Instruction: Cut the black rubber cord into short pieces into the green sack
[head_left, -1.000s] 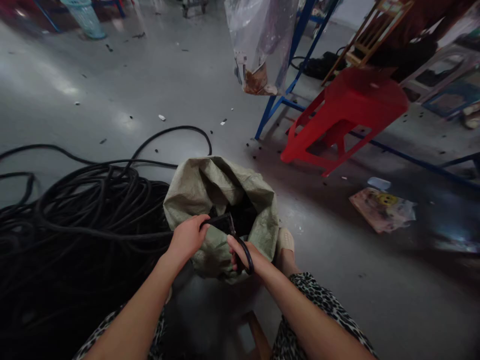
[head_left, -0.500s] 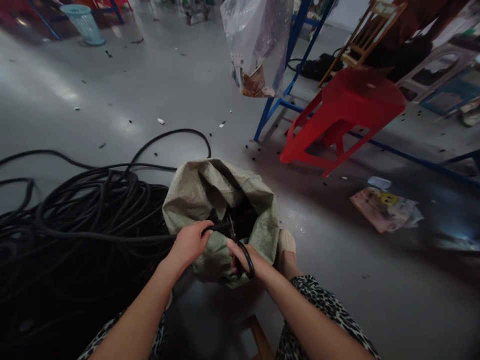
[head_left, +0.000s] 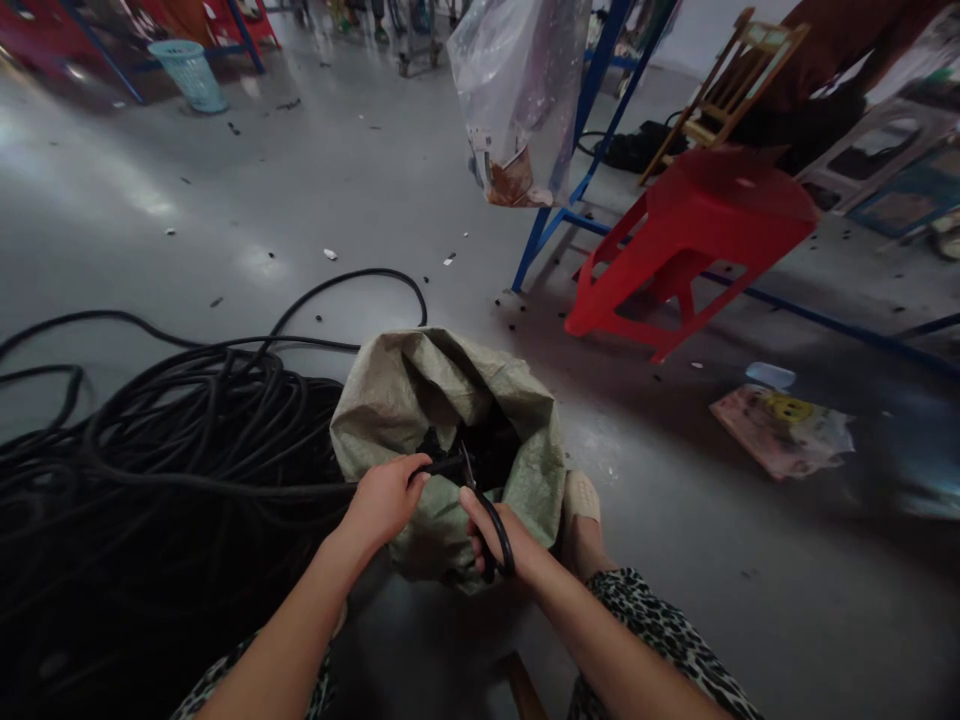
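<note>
My left hand (head_left: 390, 500) is closed around a black rubber hose or cord (head_left: 292, 489), close to its free end. That end points right, over the mouth of a greenish woven sack (head_left: 375, 400). In my right hand (head_left: 487, 530) is a pair of black-handled scissors (head_left: 499, 540), its blades upright at the cord's end. Whether the blades touch the cord I cannot tell. Dark pieces (head_left: 495, 440) lie inside the sack, hard to make out. The cord runs left to a large tangled heap of black cord (head_left: 187, 420) on the floor.
A red plastic stool (head_left: 697, 240) stands beyond the sack to the right, by a blue metal frame (head_left: 532, 250). From it hangs a clear plastic bag (head_left: 517, 110). A printed packet (head_left: 784, 425) lies on the floor at right. Farther back are a light-blue basket (head_left: 191, 75) and a seated person (head_left: 832, 60).
The whole scene has shifted slightly down and right as my head moved. Both hands keep their holds on the cord and scissors; the blades appear slightly closer together.
</note>
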